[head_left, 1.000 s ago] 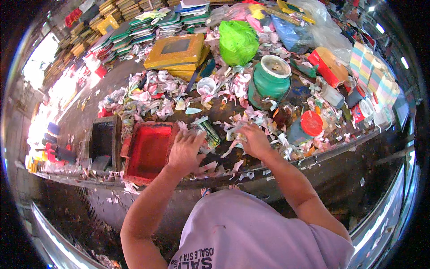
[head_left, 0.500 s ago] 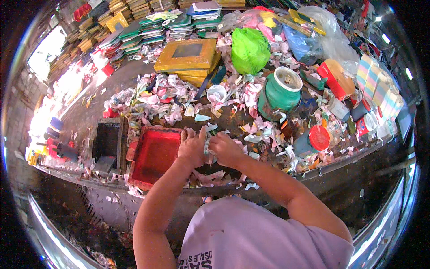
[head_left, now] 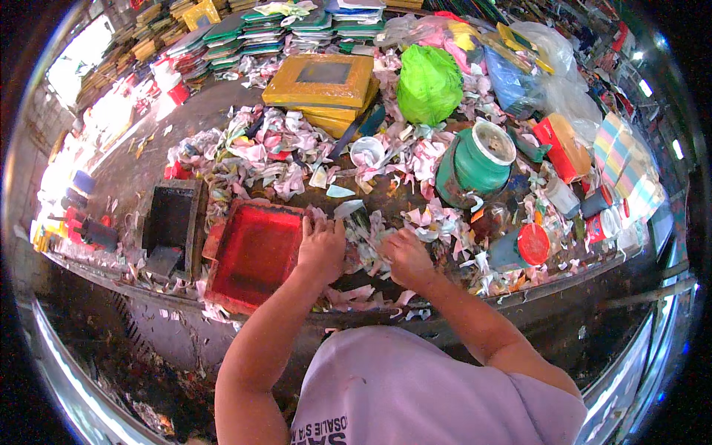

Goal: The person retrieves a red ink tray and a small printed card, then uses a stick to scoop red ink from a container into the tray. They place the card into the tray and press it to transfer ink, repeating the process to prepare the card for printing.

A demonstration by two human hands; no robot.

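My left hand [head_left: 322, 245] rests palm down at the right edge of a red tray [head_left: 257, 251], its fingers slightly apart over scraps; whatever lies under the palm is hidden. To its right, my right hand [head_left: 408, 258] is closed, fingers curled in among the scraps, and what it grips is hidden. Between the hands lies a loose heap of pale, crumpled scraps [head_left: 363, 241]. Just beyond my left fingertips is a pale flat piece [head_left: 348, 208]. The tray is stained red inside.
Left of the tray stands a dark open box [head_left: 170, 222]. A green jar [head_left: 475, 165] and a red-lidded container [head_left: 533, 245] stand to the right. Farther back are a yellow framed screen [head_left: 322, 78], a bright green bag [head_left: 430, 85] and stacked frames [head_left: 222, 41]. Scraps litter the table.
My right hand has moved right, away from my left hand, widening the gap and showing more scraps between them. My left hand has stayed beside the red tray. The view has shifted slightly.
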